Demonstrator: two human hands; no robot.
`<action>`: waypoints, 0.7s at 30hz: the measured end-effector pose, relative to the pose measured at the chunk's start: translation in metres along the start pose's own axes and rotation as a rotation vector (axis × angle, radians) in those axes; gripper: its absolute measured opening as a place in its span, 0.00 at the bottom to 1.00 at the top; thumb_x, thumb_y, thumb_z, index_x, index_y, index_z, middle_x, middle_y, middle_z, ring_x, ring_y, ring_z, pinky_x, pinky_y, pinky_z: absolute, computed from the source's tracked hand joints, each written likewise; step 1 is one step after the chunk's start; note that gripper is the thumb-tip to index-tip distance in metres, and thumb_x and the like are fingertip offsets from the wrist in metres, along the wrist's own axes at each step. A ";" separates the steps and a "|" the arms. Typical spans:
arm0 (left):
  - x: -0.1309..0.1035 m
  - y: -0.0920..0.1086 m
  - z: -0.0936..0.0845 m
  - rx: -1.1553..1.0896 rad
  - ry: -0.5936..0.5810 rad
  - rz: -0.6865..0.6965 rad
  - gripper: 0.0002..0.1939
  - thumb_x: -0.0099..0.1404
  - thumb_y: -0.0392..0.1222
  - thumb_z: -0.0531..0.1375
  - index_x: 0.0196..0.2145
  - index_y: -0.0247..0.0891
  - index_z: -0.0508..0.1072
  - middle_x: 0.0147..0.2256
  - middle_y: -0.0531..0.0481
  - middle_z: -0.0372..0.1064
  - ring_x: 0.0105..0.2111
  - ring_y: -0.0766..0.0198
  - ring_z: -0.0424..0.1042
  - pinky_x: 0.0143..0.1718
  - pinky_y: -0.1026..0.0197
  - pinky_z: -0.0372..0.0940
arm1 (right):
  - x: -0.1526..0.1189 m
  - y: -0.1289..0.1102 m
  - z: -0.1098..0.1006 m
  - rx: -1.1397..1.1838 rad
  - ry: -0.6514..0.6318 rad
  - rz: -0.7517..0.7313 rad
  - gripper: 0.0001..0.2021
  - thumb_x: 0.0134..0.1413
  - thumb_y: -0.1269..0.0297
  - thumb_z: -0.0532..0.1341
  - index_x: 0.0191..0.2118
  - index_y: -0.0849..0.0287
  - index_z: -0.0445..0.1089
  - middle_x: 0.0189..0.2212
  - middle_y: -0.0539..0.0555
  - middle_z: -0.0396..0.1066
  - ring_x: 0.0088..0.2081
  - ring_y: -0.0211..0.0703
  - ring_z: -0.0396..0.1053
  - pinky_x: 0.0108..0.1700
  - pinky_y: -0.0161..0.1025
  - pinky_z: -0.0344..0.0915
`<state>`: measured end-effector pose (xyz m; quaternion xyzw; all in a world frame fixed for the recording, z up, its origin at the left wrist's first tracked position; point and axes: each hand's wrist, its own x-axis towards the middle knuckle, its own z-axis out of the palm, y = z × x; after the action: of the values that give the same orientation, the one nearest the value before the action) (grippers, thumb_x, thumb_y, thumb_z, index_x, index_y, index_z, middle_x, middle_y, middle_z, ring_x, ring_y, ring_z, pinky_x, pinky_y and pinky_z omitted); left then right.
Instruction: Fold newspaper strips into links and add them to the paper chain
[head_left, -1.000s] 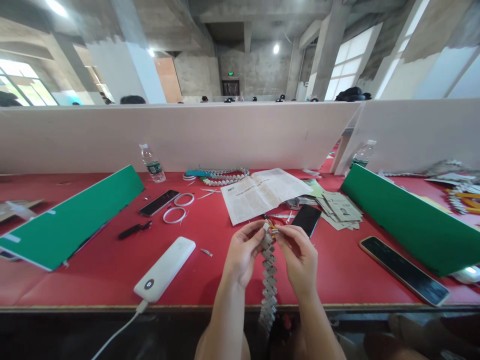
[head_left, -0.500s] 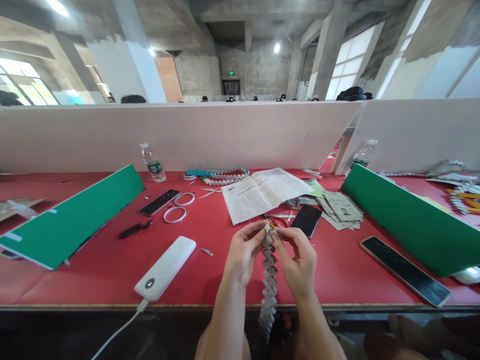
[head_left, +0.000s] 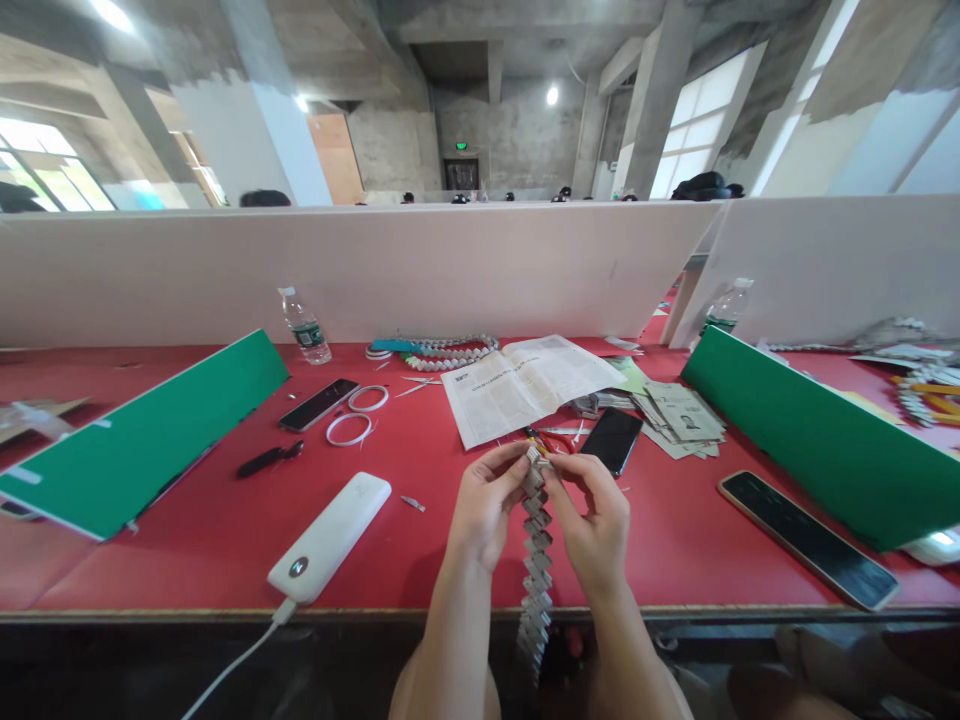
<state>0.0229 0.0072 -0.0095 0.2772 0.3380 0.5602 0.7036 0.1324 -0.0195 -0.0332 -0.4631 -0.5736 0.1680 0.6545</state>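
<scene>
Beyond the red worktop (head_left: 420,560) stands a long white partition (head_left: 375,270), with green dividers (head_left: 150,430) (head_left: 810,440) at either side and a newspaper (head_left: 517,390) between them, while both hands (head_left: 477,505) (head_left: 596,515) pinch the top of a zigzag folded-paper chain (head_left: 537,560) hanging past the front edge.

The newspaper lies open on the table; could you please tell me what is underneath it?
The newspaper lies over the red tabletop. A green sheet and grey pieces show at its right edge, perhaps reaching under. Anything beneath its middle is covered.
</scene>
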 end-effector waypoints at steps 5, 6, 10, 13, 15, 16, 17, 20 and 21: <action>0.001 -0.001 0.001 0.030 0.011 0.010 0.14 0.43 0.36 0.70 0.31 0.33 0.78 0.29 0.47 0.75 0.27 0.67 0.72 0.32 0.66 0.66 | 0.000 -0.001 0.000 0.018 0.018 0.026 0.07 0.53 0.69 0.60 0.38 0.55 0.71 0.34 0.54 0.71 0.37 0.45 0.69 0.37 0.41 0.67; 0.001 -0.001 0.001 0.048 0.012 0.021 0.14 0.43 0.36 0.70 0.31 0.33 0.78 0.29 0.47 0.75 0.28 0.67 0.72 0.33 0.66 0.66 | 0.000 -0.001 0.000 0.013 0.024 0.035 0.07 0.53 0.69 0.60 0.38 0.56 0.71 0.34 0.54 0.71 0.37 0.45 0.69 0.37 0.41 0.67; -0.001 -0.003 0.002 0.155 0.010 0.092 0.13 0.47 0.38 0.69 0.33 0.34 0.78 0.32 0.46 0.76 0.31 0.65 0.72 0.37 0.65 0.66 | -0.001 0.000 -0.001 -0.012 0.045 0.087 0.07 0.53 0.68 0.60 0.39 0.56 0.71 0.35 0.54 0.71 0.37 0.44 0.69 0.39 0.41 0.67; -0.002 -0.005 0.002 0.264 0.001 0.155 0.13 0.50 0.39 0.67 0.35 0.35 0.78 0.34 0.45 0.76 0.34 0.63 0.73 0.37 0.64 0.66 | -0.002 0.001 0.000 0.008 0.077 0.117 0.06 0.53 0.67 0.60 0.39 0.56 0.69 0.33 0.53 0.71 0.35 0.43 0.69 0.38 0.40 0.67; -0.002 -0.005 0.002 0.329 -0.003 0.201 0.13 0.51 0.40 0.66 0.36 0.35 0.78 0.34 0.45 0.76 0.35 0.62 0.72 0.36 0.64 0.67 | -0.002 0.001 0.000 0.029 0.111 0.132 0.05 0.52 0.67 0.61 0.37 0.56 0.67 0.31 0.51 0.69 0.34 0.41 0.68 0.37 0.38 0.67; -0.002 -0.005 0.001 0.353 -0.004 0.222 0.12 0.52 0.40 0.66 0.36 0.35 0.78 0.35 0.45 0.76 0.35 0.61 0.72 0.37 0.64 0.66 | -0.002 0.001 0.000 0.036 0.121 0.137 0.05 0.52 0.67 0.62 0.36 0.56 0.66 0.30 0.51 0.68 0.33 0.40 0.68 0.36 0.38 0.67; -0.002 -0.005 0.001 0.369 -0.004 0.239 0.12 0.52 0.40 0.65 0.36 0.36 0.78 0.35 0.45 0.76 0.35 0.61 0.72 0.37 0.64 0.66 | -0.002 0.001 0.000 0.038 0.123 0.138 0.05 0.51 0.67 0.62 0.35 0.56 0.65 0.29 0.50 0.67 0.33 0.40 0.68 0.35 0.37 0.67; -0.002 -0.005 0.000 0.377 -0.002 0.264 0.11 0.52 0.39 0.65 0.35 0.36 0.79 0.34 0.45 0.76 0.36 0.61 0.72 0.37 0.64 0.66 | -0.001 0.001 -0.001 0.032 0.097 0.136 0.05 0.51 0.67 0.62 0.32 0.56 0.63 0.28 0.48 0.65 0.32 0.38 0.67 0.35 0.35 0.66; -0.001 -0.004 -0.001 0.370 -0.001 0.262 0.11 0.52 0.39 0.65 0.35 0.36 0.79 0.34 0.45 0.76 0.35 0.61 0.72 0.37 0.64 0.66 | -0.001 0.001 -0.001 0.031 0.086 0.138 0.06 0.51 0.67 0.62 0.32 0.56 0.63 0.27 0.48 0.64 0.32 0.38 0.67 0.35 0.35 0.66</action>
<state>0.0250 0.0053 -0.0132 0.4434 0.3960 0.5752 0.5620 0.1337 -0.0204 -0.0347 -0.4981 -0.5088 0.2015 0.6726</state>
